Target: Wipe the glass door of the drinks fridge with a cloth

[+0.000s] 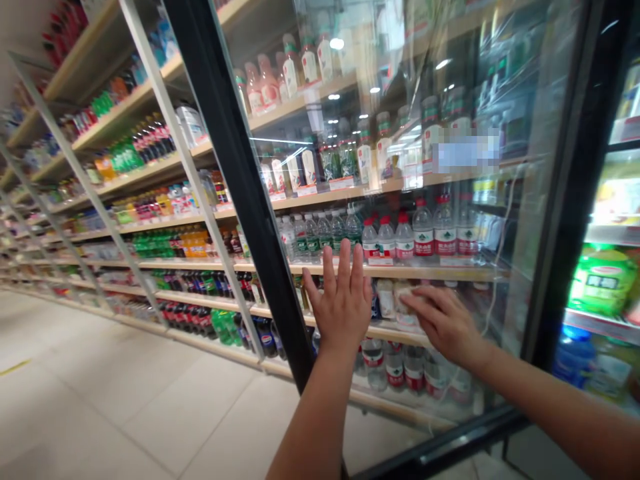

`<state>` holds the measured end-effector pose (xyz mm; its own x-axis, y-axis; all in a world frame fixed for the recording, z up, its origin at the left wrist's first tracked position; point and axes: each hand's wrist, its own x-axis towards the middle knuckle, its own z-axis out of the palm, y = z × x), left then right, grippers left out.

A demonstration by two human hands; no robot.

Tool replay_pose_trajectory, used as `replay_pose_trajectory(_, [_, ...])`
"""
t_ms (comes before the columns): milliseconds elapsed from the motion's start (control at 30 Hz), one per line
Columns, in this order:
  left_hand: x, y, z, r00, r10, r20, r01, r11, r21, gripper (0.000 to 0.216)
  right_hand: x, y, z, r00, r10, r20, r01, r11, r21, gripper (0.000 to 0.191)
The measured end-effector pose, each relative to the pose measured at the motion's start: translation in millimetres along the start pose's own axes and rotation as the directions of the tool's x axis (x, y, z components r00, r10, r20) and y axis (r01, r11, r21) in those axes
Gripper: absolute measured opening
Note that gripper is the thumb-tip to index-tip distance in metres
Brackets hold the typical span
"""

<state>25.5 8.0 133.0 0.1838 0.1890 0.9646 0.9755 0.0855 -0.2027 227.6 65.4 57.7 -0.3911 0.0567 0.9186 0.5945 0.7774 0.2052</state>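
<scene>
A glass door in a black frame stands swung out in front of me. My left hand is raised flat against or just before the pane, palm toward it, with fingers spread. To its right, my right hand is close to the same pane, its fingers bent and drawn together. Whether a small thing is between those fingertips cannot be made out; pale items on the shelf behind blend with them. Through the glass appear red-capped water bottles and green-labelled water bottles.
Long wooden shelves of drinks run away to the left above a pale tiled floor. At the right edge is a lit cooler holding a green package. A white cord hangs behind the pane.
</scene>
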Motion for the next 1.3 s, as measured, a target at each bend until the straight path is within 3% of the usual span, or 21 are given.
replay_pose_trajectory(133, [-0.3,0.1,0.0,1.0,0.003,0.006,-0.003,1.0,0.017,0.064,15.9,-12.9,2.2,0.989,0.098,-0.109,-0.099,0.995,-0.003,0.04])
replay_pose_trajectory(200, [-0.5,-0.1,0.4,1.0,0.009,0.003,-0.009,1.0,0.027,0.063,9.8,-26.0,6.4,0.999,-0.037,-0.023,0.038,0.999,0.012,0.036])
replay_pose_trajectory(267, [-0.8,-0.3,0.7,1.0,0.01,-0.002,-0.01,1.0,0.023,0.063,6.2,-32.7,8.0,0.969,-0.232,0.084,0.23,0.972,0.041,0.035])
replay_pose_trajectory(333, [-1.1,-0.4,0.8,1.0,0.005,-0.002,-0.005,1.0,0.003,0.065,13.4,-27.6,4.8,0.95,-0.294,0.109,0.291,0.956,0.036,0.037])
replay_pose_trajectory(433, [-1.6,-0.1,0.7,1.0,-0.002,0.005,0.002,1.0,-0.024,0.066,37.0,-7.4,-3.2,0.996,-0.085,-0.038,0.083,0.996,-0.03,0.042])
replay_pose_trajectory(533, [-1.9,0.3,0.8,1.0,0.0,0.004,0.0,1.0,-0.012,0.065,49.8,2.9,-5.0,0.982,0.079,-0.173,-0.084,0.996,-0.023,0.051])
replay_pose_trajectory(700, [-1.9,-0.4,1.1,1.0,-0.001,0.011,0.001,1.0,-0.024,0.066,64.5,0.2,-3.1,0.993,-0.014,-0.118,0.017,0.999,0.028,0.049])
replay_pose_trajectory(900, [-1.8,-0.4,-0.3,1.0,-0.019,0.024,0.02,0.998,-0.058,0.068,111.4,6.4,-9.3,0.935,0.188,-0.3,-0.181,0.982,0.05,0.044])
replay_pose_trajectory(1100, [-2.9,-1.2,-0.5,1.0,-0.011,0.009,0.011,0.997,-0.072,0.068,103.5,-0.7,-6.5,0.99,0.017,-0.143,-0.022,0.999,-0.031,0.054])
replay_pose_trajectory(1233, [-2.7,-1.5,-0.6,0.999,-0.021,0.035,0.023,0.998,-0.064,0.07,136.9,21.6,-22.7,0.968,0.072,-0.242,-0.088,0.995,-0.056,0.05])
replay_pose_trajectory(1300, [-2.4,-1.1,-0.5,0.999,-0.025,0.048,0.029,0.997,-0.069,0.069,138.8,27.0,-24.5,0.95,0.123,-0.288,-0.145,0.988,-0.056,0.051])
